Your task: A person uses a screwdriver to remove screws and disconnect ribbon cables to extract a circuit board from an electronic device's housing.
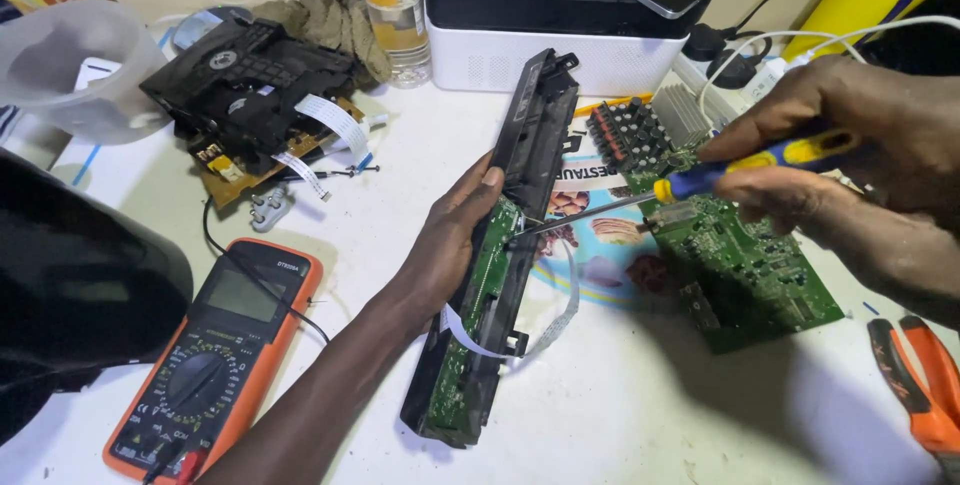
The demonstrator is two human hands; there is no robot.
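The panel (pixel 500 255) stands tilted on its long edge on the table (pixel 640 415), my left hand (pixel 450 235) clasping its side. My right hand (pixel 850 145) grips a screwdriver (pixel 700 180), tip on the panel's green board (pixel 480 285), beside the multimeter (pixel 215 355).

Orange multimeter (pixel 215 355), plastic bottle (pixel 397 5), orange pliers (pixel 925 385)

Your white table (pixel 640 415) carries an orange multimeter (pixel 215 355), a green circuit board (pixel 745 265), orange-handled pliers (pixel 925 385), a white-based printer (pixel 560 15) and a plastic bottle (pixel 397 10).
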